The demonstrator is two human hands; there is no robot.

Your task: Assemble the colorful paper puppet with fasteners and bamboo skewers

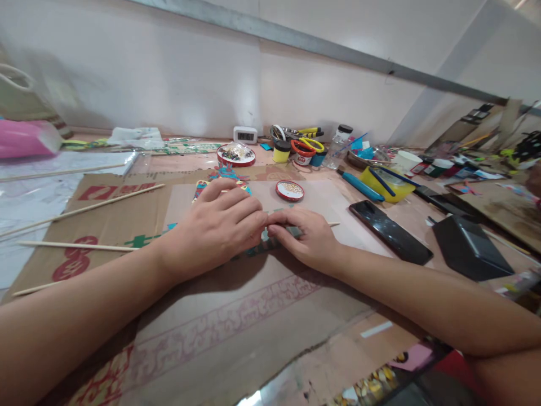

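Note:
My left hand [226,223] is over the middle of the paper-covered cardboard, palm down, its fingers bent and closed together. My right hand [306,239] meets it fingertip to fingertip, with thumb and forefinger pinched. Whatever lies in the fingers is too small or hidden to name. A pale thin stick end [333,224] shows just beyond my right hand; I cannot tell whether the hand holds it. Behind my left hand is a colourful patterned piece [202,186], partly covered, with a blue cut-out [227,171] past it. A red-rimmed lid [289,190] holding small beads sits beyond my right hand.
Several wooden sticks [84,211] lie across the cardboard [114,211] at left. To the right are a black phone [389,231], a blue pen-like tool [362,186], a yellow container [386,185] and a dark box [471,246]. Paint jars [281,151] and a digital clock [245,135] line the wall.

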